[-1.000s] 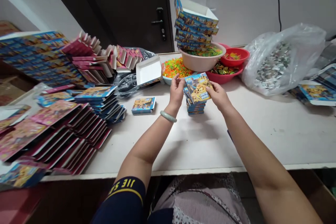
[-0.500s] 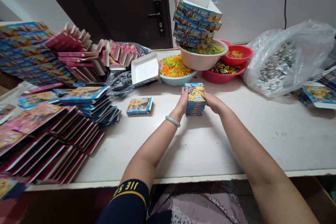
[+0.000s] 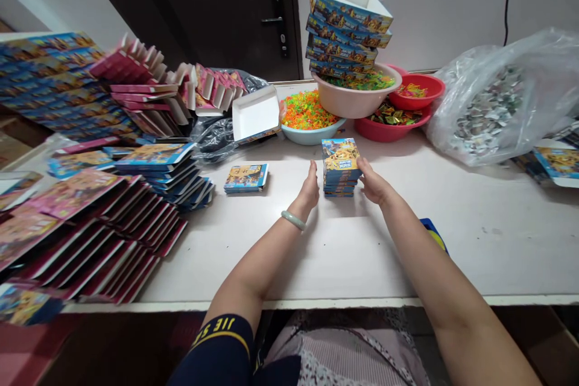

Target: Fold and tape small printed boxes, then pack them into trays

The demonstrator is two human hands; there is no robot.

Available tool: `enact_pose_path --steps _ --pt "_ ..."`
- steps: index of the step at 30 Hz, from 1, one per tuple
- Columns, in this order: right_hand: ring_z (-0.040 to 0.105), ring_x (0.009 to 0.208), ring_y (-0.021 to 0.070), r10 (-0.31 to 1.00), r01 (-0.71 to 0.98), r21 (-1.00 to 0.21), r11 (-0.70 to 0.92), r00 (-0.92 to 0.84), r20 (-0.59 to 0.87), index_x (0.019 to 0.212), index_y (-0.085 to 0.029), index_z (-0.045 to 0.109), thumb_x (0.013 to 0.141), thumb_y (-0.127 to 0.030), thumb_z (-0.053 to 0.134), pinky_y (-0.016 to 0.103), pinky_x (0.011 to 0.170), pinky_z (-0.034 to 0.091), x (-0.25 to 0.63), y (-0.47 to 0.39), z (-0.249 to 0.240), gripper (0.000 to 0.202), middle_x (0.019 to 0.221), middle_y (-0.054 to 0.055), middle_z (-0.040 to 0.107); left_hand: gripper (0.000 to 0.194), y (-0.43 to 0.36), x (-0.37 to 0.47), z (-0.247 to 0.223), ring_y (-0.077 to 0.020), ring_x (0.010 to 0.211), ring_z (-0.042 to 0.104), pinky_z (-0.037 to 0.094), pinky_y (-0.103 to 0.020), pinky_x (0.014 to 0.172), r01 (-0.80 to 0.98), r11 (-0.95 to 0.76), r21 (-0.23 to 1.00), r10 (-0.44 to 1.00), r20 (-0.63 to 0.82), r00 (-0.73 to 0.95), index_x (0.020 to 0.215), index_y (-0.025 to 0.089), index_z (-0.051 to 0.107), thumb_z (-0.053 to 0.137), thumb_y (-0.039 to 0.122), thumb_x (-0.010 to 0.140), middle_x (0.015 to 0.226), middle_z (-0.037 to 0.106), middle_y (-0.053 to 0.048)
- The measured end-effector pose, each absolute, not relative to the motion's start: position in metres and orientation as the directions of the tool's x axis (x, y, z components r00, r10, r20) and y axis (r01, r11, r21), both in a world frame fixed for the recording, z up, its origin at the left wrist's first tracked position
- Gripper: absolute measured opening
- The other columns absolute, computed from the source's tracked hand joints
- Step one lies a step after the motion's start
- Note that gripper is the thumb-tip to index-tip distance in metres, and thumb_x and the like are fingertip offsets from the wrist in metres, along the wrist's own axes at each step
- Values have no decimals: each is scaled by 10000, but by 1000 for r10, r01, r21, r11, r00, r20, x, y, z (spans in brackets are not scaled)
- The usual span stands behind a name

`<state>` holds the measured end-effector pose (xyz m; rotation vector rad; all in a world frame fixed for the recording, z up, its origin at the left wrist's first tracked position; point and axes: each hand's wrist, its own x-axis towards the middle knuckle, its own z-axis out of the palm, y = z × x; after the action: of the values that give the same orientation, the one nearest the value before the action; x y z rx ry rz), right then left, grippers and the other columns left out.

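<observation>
A stack of small blue and yellow printed boxes [image 3: 340,160] stands upright on the white table [image 3: 344,271]. On its left side is my left hand [image 3: 310,190], apart from the stack, open, with the fingers stretched forward. My right hand [image 3: 371,181] is open at the stack's right side, its fingertips at or very near the boxes. A lower pile of similar boxes [image 3: 246,178] lies to the left of my left hand. Partly hidden behind my right forearm is a blue and yellow item [image 3: 434,234].
Pink and blue box stacks [image 3: 122,229] crowd the left side. At the back are an open white box [image 3: 256,114], a light blue basin [image 3: 312,134], a pink basin [image 3: 353,102] holding stacked trays, red basins [image 3: 391,131], and a clear bag [image 3: 493,102] at right.
My left hand has come off the stack and moved left. My right hand has loosened and opened. The blue and yellow item now shows beside my right forearm. The view has shifted slightly.
</observation>
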<state>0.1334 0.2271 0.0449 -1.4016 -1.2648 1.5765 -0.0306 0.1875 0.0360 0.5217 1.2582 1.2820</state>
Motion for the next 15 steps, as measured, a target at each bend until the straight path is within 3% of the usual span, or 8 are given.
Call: enact_pose_path --steps 2,4,8,10,15 --pt "332 1390 362 896 83 -916 -393 -188 -402 1456 -361 328 808 -805 345 656 999 333 137 216 39 786 1605 75 226 738 172 -32 28 -263 1520 51 117 -569 1192 -379 377 845 869 -464 -172 1528 317 202 192 710 903 1645 90 -42" --pt "376 1362 338 867 8 -889 -457 -218 -448 1473 -378 301 841 -802 239 609 956 403 137 206 32 764 1594 66 255 768 163 -29 21 -272 1519 51 151 -601 1171 -396 401 826 867 -481 -126 1525 341 194 182 751 876 1647 74 -42" --pt "578 1112 276 894 -143 -903 -406 -269 -359 1371 -332 458 820 -811 315 416 788 525 126 201 23 744 1362 94 545 697 163 -15 13 -275 1456 309 170 -561 1191 -525 315 791 909 -410 -72 1414 302 455 188 710 915 1532 415 -61" --pt "617 994 259 918 -181 -913 -364 -233 -320 1297 -305 520 775 -828 388 364 709 538 119 205 22 751 1230 91 618 663 170 -10 10 -254 1374 442 172 -508 1212 -588 249 770 930 -359 -77 1331 252 555 196 657 949 1412 560 -68" --pt "627 894 238 916 -236 -890 -391 -190 -353 1208 -289 558 771 -778 452 341 658 536 108 222 21 664 1151 88 637 605 193 -8 2 -228 1285 540 272 -422 1193 -632 166 757 941 -314 -128 1220 179 634 237 571 987 1272 665 -84"
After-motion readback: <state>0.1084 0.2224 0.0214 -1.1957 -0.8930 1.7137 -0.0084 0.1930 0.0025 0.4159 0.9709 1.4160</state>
